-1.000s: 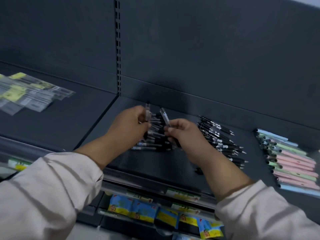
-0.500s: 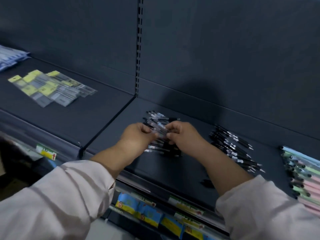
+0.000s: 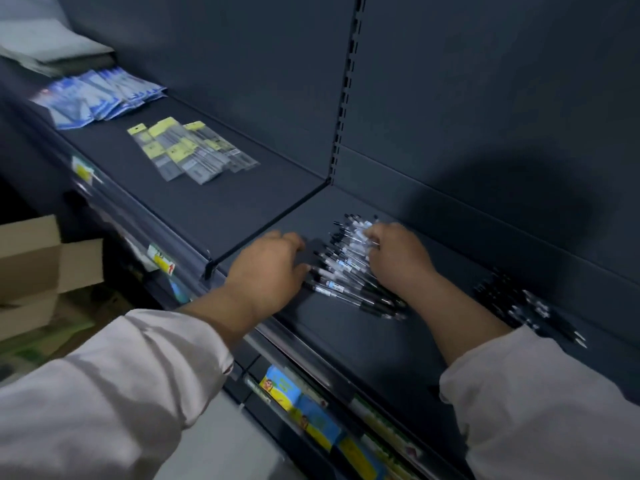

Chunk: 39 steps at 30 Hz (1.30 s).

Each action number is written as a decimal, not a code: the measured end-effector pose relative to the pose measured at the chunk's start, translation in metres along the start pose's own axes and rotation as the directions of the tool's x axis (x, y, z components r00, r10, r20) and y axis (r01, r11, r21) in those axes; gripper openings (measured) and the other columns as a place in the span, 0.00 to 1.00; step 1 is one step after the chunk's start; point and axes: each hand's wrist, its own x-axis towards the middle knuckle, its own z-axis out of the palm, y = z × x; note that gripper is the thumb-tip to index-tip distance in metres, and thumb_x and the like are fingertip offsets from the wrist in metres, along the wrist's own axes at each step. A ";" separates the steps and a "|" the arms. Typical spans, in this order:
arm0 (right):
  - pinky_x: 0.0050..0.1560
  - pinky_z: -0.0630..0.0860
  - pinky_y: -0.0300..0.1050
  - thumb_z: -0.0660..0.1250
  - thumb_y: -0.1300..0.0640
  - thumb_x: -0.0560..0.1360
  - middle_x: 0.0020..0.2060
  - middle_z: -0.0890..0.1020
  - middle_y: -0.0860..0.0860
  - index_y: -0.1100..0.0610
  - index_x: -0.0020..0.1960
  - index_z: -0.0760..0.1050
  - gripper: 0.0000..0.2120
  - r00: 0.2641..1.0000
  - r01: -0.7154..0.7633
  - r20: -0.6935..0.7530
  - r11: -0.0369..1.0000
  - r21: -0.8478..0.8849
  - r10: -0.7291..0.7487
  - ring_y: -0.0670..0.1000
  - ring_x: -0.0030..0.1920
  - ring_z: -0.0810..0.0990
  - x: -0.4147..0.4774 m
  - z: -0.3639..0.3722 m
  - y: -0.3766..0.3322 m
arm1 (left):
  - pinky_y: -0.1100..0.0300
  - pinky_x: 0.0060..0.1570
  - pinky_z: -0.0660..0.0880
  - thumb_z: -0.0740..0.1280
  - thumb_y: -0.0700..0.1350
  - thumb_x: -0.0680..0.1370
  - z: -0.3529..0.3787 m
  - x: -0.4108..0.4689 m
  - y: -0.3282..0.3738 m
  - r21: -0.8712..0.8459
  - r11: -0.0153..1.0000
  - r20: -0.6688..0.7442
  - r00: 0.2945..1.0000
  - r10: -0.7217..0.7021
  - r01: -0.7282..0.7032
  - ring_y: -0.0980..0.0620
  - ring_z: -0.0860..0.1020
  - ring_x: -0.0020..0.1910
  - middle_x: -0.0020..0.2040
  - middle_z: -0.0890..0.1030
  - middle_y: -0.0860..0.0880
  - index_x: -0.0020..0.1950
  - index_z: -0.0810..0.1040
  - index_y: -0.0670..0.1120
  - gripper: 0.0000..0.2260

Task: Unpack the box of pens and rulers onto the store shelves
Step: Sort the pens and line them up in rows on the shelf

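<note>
Pens lie heaped on the dark shelf, their label print too blurred to read. The left hand rests at the heap's left edge, fingers loose, holding nothing. The right hand curls over the heap's far end; whether it grips is unclear. Right of the heap lies a second pen pile; left of it, yellow-topped packets, then an open cardboard box, its contents unseen.

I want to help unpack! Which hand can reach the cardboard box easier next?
Probably the left hand: the cardboard box sits on its side, while the right hand lies farther away on the pens.
</note>
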 end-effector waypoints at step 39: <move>0.71 0.61 0.51 0.59 0.49 0.80 0.73 0.63 0.50 0.53 0.75 0.60 0.25 0.657 0.691 0.394 0.723 0.026 -0.643 0.53 0.72 0.61 -0.051 0.259 -0.542 | 0.51 0.63 0.66 0.61 0.57 0.78 -0.206 -0.239 -0.516 0.211 0.783 -0.288 0.803 -0.522 0.585 0.45 0.68 0.65 0.68 0.70 0.47 0.72 0.64 0.49 0.25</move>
